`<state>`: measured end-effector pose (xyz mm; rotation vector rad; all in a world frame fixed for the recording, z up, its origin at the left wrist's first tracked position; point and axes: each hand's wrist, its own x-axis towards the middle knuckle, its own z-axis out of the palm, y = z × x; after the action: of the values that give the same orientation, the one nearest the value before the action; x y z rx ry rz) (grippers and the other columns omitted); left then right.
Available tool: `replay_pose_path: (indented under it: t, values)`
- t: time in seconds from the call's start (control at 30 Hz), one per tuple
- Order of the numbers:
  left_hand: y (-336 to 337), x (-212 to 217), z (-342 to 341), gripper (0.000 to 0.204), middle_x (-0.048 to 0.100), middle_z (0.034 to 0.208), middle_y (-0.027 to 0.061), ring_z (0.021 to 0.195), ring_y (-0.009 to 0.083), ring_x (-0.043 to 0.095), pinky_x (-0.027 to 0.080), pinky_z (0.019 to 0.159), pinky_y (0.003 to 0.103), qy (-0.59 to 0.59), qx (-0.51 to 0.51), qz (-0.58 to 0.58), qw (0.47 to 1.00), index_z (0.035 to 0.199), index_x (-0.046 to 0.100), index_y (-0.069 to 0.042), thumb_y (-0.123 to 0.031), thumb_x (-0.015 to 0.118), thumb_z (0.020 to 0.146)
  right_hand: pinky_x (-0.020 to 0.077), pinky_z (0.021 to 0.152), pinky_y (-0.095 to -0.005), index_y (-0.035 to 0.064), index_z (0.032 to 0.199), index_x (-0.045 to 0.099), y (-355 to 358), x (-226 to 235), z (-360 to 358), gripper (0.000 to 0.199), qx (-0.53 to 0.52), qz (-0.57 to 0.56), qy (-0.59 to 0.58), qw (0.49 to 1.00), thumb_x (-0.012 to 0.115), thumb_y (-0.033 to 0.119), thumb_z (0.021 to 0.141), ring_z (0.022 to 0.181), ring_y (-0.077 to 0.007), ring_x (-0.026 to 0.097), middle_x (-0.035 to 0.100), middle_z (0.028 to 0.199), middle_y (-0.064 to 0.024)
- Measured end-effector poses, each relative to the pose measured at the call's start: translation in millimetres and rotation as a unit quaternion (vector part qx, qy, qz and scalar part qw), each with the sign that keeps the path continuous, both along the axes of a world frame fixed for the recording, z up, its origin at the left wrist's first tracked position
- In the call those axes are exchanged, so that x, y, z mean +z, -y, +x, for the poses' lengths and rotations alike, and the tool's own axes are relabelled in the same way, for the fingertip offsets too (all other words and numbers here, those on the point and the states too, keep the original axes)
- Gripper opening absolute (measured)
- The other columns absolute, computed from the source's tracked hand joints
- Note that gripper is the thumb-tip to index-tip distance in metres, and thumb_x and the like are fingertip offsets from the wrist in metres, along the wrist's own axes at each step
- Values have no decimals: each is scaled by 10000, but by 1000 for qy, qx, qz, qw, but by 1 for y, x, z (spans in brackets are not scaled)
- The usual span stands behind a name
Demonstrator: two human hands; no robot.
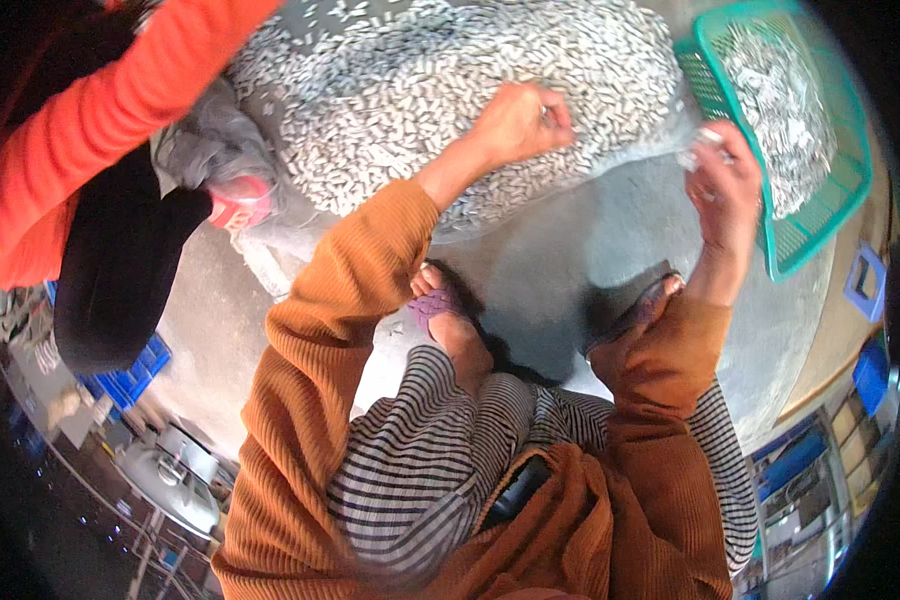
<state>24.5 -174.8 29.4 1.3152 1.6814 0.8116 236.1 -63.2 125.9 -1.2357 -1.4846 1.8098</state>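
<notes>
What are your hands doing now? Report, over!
Left hand fisted on the pile of small grey pieces. Right hand pinching pieces at the green basket rim. A person's orange sleeve beside the pile, not blocking.

A large heap of small metal pieces (440,90) is lying on the floor (570,250), and everything else is sitting around that heap. To its right a basket (820,215) is standing, holding more of the pieces. The left hand (520,122) is resting on the heap's near edge; the right hand (722,180) is hovering just right of the heap, at the basket's rim. Left of the heap another person's sleeve (90,130) is reaching in. The person's feet (445,310) are sitting nearer than the heap.
</notes>
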Motion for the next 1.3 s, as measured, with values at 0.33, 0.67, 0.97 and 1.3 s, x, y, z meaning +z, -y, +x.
replay_pose_path:
  t: [0.33, 0.67, 0.97, 1.3]
  values:
    - [148, 22, -96, 147, 603, 821, 60, 661, 121, 557, 432, 502, 223, 384, 354, -15, 852, 921, 570, -44, -180, 545, 871, 235, 397, -174, 42, 830, 627, 55, -31, -80, 158, 79, -118, -33, 989, 647, 198, 835, 468, -24, 344, 491, 628, 46]
    - [150, -4, -114, 365, 565, 684, -9, 522, 61, 467, 367, 467, 219, 14, 402, -129, 907, 1122, 614, 9, -129, 667, 788, 386, 655, -189, 5, 786, 669, 82, -31, -102, 194, 171, -50, 39, 983, 675, 193, 832, 682, -39, 492, 611, 718, 26]
    - [141, 40, -128, 336, 578, 878, -8, 690, 58, 499, 377, 565, 186, 262, 273, -79, 922, 1235, 554, -75, -117, 543, 902, 380, 576, -220, 7, 793, 674, 67, -43, -84, 209, 137, -108, 106, 979, 697, 214, 811, 630, -51, 478, 581, 672, 41]
    - [123, 3, -165, 256, 620, 676, 19, 619, 84, 565, 465, 610, 263, -296, 228, -42, 927, 970, 709, -171, -267, 730, 734, 379, 496, -339, 66, 825, 684, 105, -46, -135, 190, 245, 194, 117, 943, 689, 245, 758, 492, -250, 477, 537, 575, -144]
